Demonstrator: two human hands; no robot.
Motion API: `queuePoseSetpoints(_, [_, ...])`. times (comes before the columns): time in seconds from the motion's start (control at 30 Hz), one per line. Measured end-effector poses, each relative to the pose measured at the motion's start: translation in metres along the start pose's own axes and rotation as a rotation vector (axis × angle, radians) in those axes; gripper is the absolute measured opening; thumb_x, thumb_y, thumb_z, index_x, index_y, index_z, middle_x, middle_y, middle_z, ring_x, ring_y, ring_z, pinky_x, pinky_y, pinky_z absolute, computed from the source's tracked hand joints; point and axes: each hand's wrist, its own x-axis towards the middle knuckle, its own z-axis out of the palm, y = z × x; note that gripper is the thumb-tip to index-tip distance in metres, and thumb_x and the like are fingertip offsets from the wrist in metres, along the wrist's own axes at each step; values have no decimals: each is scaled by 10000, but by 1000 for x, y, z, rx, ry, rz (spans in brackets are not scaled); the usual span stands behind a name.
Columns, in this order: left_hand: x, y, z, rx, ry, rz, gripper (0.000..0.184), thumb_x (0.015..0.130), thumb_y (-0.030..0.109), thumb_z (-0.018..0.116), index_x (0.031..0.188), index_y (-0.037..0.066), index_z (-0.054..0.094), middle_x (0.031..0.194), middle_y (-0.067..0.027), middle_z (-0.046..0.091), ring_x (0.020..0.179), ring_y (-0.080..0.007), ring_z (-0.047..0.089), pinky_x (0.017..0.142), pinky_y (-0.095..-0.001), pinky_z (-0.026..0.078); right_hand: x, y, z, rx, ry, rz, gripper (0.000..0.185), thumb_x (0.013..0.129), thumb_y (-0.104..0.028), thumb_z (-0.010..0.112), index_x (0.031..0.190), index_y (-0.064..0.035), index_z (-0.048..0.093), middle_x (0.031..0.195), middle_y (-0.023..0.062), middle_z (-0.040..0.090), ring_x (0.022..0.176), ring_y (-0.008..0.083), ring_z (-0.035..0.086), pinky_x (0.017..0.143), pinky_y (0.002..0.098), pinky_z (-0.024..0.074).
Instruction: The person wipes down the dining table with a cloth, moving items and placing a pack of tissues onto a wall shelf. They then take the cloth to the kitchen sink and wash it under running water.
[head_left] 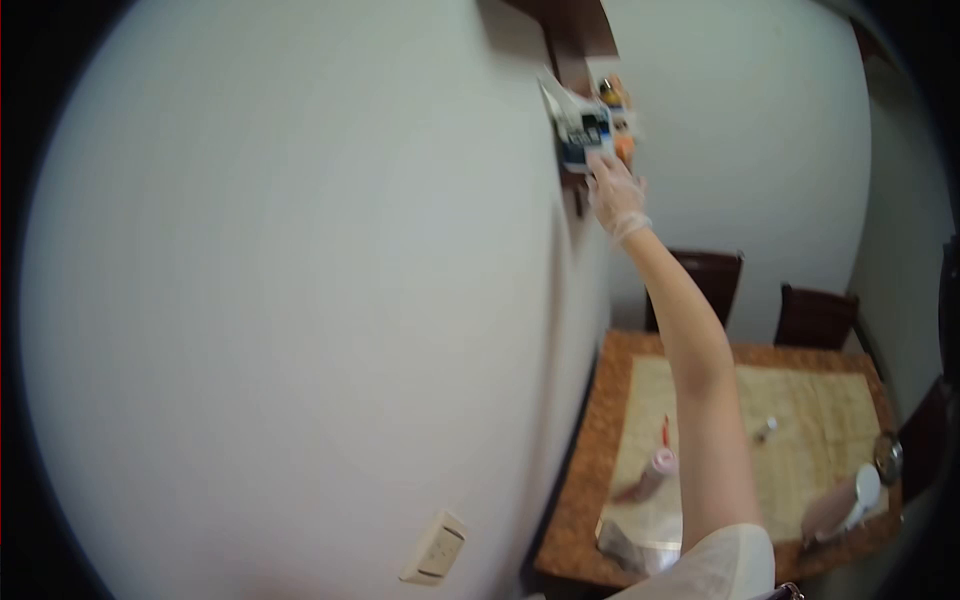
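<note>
And here's the big pale wall (300, 280), filling the view to the left of the table. The table (575, 500) itself sits at lower right, brown-edged with a paler middle. Over it reaches the right arm (700, 370), out of a white sleeve (735, 565). Dark chairs now: one (705, 285) and another (815, 318) beyond the table's far edge, a third (925, 430) at its right side. Up above the table's far left corner, there's the brown shelf (575, 35) on the wall.

In goes the right hand (613, 190), in a clear glove, high above that same corner! Its fingers are up at the lower edge of the blue-and-white packet (585, 135), a little apart; whether they clamp it, I can't tell. The left hand is out of view, fingers unknown. The packet is just below the shelf, above the table's far left corner, with an orange item (625, 148) and a yellow bottle (609, 93) beside it.

On the table: a white-topped container (866, 485) near the right edge, a pink-topped one (662, 462) left of the arm, a shiny round dish (888, 458) at the right edge. A socket (440, 550) is on the wall, left of the table. Smallest, a thin red item (665, 431) and a small white one (768, 427) on the tabletop.
</note>
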Motion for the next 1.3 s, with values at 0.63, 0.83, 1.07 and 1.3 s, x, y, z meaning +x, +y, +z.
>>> queuePoseSetpoints(0.63, [-1,-17,28,453,46,83,467,830,163,646,1265,61,506,1227,-133,570,1128,-296,540,946,-362,424,-626,121,-123,483,-794,1051,602,780,-188,688,1297,-4,442,1005,130,594,848,210,586,752,323,488])
queuePoseSetpoints(0.83, [-7,-30,49,534,155,145,502,802,175,679,1260,56,511,1232,-162,554,1144,-314,524,952,-361,422,-615,96,-84,472,-554,943,796,668,-234,793,1310,29,402,1192,216,523,1081,330,530,946,381,427])
queuePoseSetpoints(1.07, [-13,-43,85,626,120,148,652,730,81,723,1317,18,447,1289,-167,491,1186,-305,477,998,-375,377,-561,101,-40,387,-198,846,774,568,-352,855,1187,-57,494,1116,170,564,1058,353,533,924,431,429])
queuePoseSetpoints(1.3, [-9,-34,115,657,204,6,689,716,56,713,1337,11,417,1262,-165,500,1170,-295,479,1005,-364,360,-528,125,-92,529,-237,804,649,621,-299,835,1135,-85,503,1111,162,569,967,348,582,842,416,474])
